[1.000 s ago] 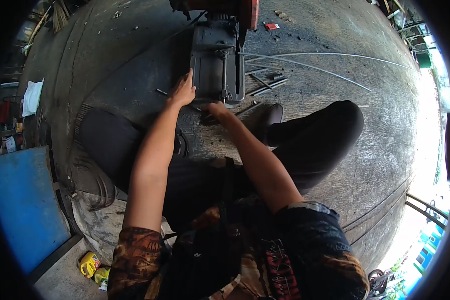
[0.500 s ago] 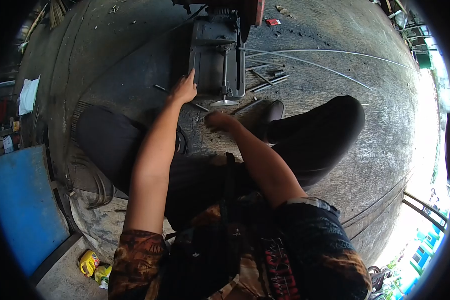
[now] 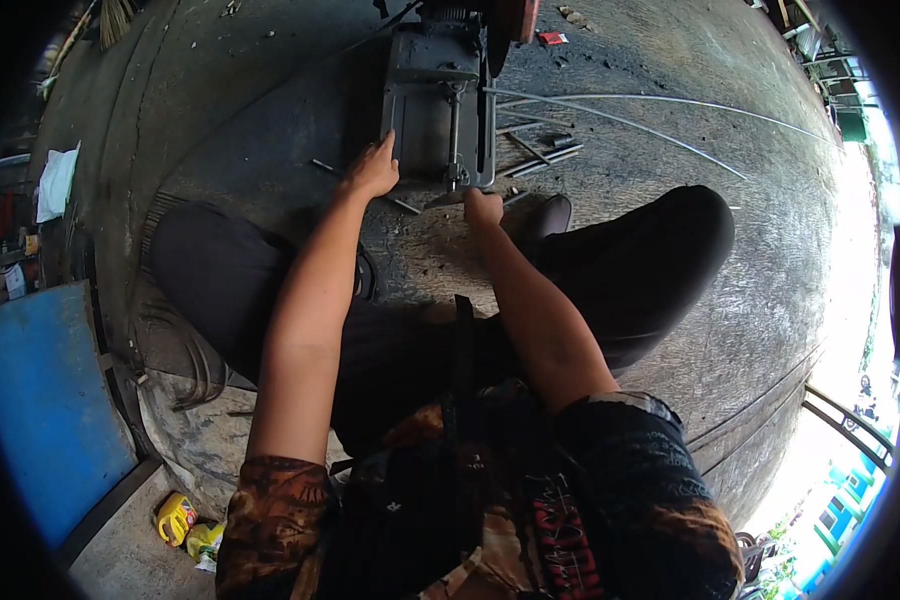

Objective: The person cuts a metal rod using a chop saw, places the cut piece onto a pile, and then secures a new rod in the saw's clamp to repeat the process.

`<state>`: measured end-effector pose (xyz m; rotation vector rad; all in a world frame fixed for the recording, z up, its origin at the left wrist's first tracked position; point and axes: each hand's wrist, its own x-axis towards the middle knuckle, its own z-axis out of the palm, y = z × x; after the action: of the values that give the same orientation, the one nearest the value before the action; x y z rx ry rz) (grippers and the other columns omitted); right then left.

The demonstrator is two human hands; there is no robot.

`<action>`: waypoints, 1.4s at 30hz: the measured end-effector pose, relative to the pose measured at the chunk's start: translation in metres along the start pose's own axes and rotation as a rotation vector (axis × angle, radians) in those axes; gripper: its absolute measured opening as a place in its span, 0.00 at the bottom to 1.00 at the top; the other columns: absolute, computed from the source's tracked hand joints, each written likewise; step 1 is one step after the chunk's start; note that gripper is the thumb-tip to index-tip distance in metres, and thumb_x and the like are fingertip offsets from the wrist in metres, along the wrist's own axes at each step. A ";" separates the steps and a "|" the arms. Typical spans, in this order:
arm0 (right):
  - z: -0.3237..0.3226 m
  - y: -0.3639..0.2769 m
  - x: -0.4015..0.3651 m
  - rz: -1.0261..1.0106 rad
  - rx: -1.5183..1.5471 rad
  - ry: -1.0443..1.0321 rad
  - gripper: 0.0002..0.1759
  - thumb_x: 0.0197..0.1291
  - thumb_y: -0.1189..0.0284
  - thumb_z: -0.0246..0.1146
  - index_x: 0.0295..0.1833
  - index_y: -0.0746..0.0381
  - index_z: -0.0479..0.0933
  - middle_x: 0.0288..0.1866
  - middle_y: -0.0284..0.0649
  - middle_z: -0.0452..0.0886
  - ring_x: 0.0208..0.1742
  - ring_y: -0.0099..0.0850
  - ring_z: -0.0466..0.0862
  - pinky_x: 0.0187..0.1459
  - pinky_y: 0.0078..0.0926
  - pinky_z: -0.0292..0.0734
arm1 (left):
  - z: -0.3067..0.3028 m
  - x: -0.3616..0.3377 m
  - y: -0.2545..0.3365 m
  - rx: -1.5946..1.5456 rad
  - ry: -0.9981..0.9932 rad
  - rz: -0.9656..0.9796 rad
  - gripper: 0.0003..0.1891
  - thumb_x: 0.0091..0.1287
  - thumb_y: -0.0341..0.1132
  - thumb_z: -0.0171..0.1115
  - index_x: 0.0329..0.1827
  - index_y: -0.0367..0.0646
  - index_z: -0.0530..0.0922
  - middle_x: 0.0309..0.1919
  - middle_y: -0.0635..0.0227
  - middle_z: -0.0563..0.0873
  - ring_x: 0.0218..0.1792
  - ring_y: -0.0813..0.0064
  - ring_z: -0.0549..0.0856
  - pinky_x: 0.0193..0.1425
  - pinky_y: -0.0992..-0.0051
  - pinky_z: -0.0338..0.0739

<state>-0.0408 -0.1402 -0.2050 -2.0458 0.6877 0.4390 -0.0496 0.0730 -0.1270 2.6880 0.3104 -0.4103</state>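
Observation:
The grey metal base of a cut-off saw [image 3: 420, 130] lies on the ground in front of me. A long vise screw [image 3: 456, 130] runs along it, with a crank handle [image 3: 442, 200] at the near end. My right hand [image 3: 484, 207] is closed around the right end of that handle. Against the base's left edge rests my left hand [image 3: 373, 170], index finger stretched forward and the other fingers partly hidden. Part of a reddish disc or guard [image 3: 515, 20] shows at the top, cut off by the frame.
Several short metal rods [image 3: 545, 160] lie right of the base, and long thin rods [image 3: 650, 120] reach farther right. My bent legs [image 3: 650, 270] flank the work spot. A blue panel [image 3: 50, 400] stands at left, near yellow packages [image 3: 177, 518].
My right hand has moved forward and right onto the crank handle, which has turned and is now gripped. My left hand stays at the base's edge with little change.

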 end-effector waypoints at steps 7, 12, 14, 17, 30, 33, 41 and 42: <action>-0.001 -0.031 -0.016 -0.225 0.467 -0.170 0.16 0.55 0.67 0.61 0.37 0.72 0.80 0.33 0.52 0.84 0.37 0.51 0.83 0.43 0.47 0.76 | -0.010 -0.003 0.009 -0.056 -0.066 -0.037 0.33 0.70 0.35 0.52 0.77 0.43 0.52 0.73 0.51 0.63 0.72 0.53 0.64 0.75 0.61 0.60; 0.003 -0.004 0.006 -0.239 0.091 0.224 0.16 0.52 0.69 0.61 0.41 0.72 0.80 0.36 0.54 0.84 0.40 0.53 0.83 0.46 0.46 0.77 | -0.002 -0.002 0.002 -0.033 -0.066 -0.039 0.33 0.70 0.35 0.51 0.77 0.42 0.52 0.71 0.52 0.65 0.70 0.53 0.66 0.74 0.61 0.62; 0.003 -0.002 0.008 -0.189 0.027 0.253 0.17 0.52 0.69 0.61 0.42 0.72 0.80 0.39 0.56 0.84 0.42 0.53 0.83 0.48 0.46 0.77 | -0.001 -0.001 0.003 -0.016 -0.055 -0.034 0.32 0.70 0.36 0.51 0.76 0.41 0.53 0.70 0.53 0.67 0.69 0.54 0.68 0.73 0.61 0.64; -0.007 -0.016 -0.015 -0.116 0.048 0.069 0.17 0.50 0.71 0.62 0.42 0.71 0.80 0.42 0.57 0.84 0.45 0.55 0.83 0.51 0.44 0.78 | -0.001 -0.003 0.008 -0.023 -0.039 -0.013 0.32 0.70 0.36 0.50 0.76 0.40 0.53 0.71 0.53 0.67 0.70 0.54 0.67 0.73 0.61 0.63; -0.024 -0.032 -0.009 -0.316 0.025 -0.026 0.19 0.50 0.68 0.66 0.42 0.72 0.80 0.42 0.58 0.84 0.47 0.55 0.84 0.49 0.42 0.79 | 0.007 0.003 0.021 0.009 -0.054 0.065 0.32 0.70 0.36 0.52 0.76 0.41 0.54 0.69 0.51 0.68 0.70 0.54 0.67 0.73 0.62 0.63; -0.028 -0.036 -0.010 -0.201 -0.040 0.063 0.20 0.50 0.67 0.66 0.41 0.74 0.80 0.42 0.58 0.84 0.46 0.54 0.84 0.49 0.43 0.78 | 0.009 0.002 0.020 0.006 -0.057 0.074 0.32 0.70 0.36 0.51 0.76 0.41 0.54 0.69 0.51 0.68 0.69 0.53 0.68 0.73 0.62 0.63; -0.023 -0.045 -0.002 0.183 0.942 -0.619 0.16 0.51 0.74 0.62 0.43 0.76 0.79 0.35 0.53 0.84 0.40 0.38 0.86 0.39 0.35 0.80 | 0.012 0.004 0.024 -0.015 -0.029 0.093 0.31 0.70 0.35 0.51 0.76 0.42 0.56 0.68 0.50 0.69 0.68 0.52 0.69 0.72 0.61 0.65; -0.022 -0.046 0.004 0.120 0.872 -0.499 0.15 0.52 0.75 0.60 0.42 0.75 0.80 0.36 0.53 0.85 0.40 0.35 0.87 0.38 0.33 0.81 | 0.011 0.005 0.025 -0.028 -0.021 0.110 0.31 0.70 0.35 0.52 0.76 0.42 0.56 0.68 0.49 0.69 0.68 0.51 0.69 0.72 0.61 0.65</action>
<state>-0.0076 -0.1404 -0.1654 -1.0243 0.5519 0.5653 -0.0410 0.0469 -0.1295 2.6571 0.1602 -0.3981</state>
